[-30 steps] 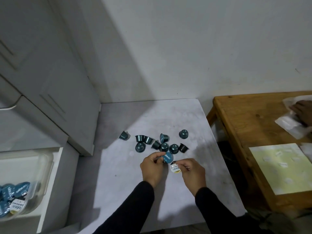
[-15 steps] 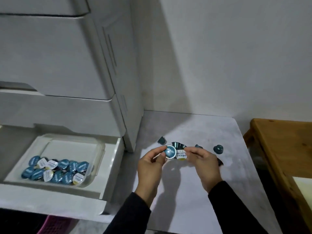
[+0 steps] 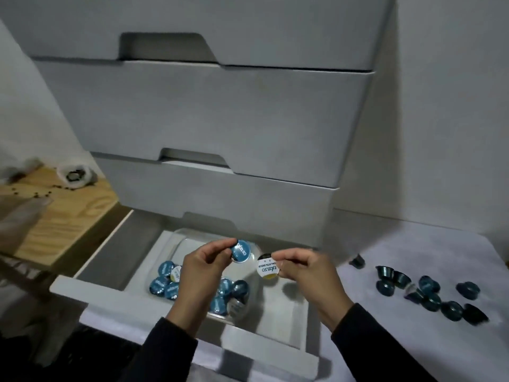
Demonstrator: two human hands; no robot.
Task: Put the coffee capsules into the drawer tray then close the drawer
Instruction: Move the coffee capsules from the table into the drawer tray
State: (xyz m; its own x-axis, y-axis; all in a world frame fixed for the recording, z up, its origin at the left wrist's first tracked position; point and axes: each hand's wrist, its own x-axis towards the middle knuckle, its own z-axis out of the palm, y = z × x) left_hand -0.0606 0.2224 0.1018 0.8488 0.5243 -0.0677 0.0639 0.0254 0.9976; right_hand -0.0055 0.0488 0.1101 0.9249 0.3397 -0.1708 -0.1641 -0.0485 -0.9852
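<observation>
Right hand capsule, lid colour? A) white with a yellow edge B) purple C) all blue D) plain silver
A: the capsule pinched in the right hand shows a white lid with a yellow edge, unlike the blue-lidded capsule in the left hand.

The white-lidded capsule [image 3: 267, 268] pinched in the right hand [image 3: 308, 279] reads "EXCELSO" with "ROBUSTA GOLD" beside it. The blue-lidded capsule [image 3: 241, 251] in the left hand [image 3: 202, 267] carries white lettering, seemingly the same brand. Lids in the tray [image 3: 256, 274] show white print, too blurred to read.
</observation>
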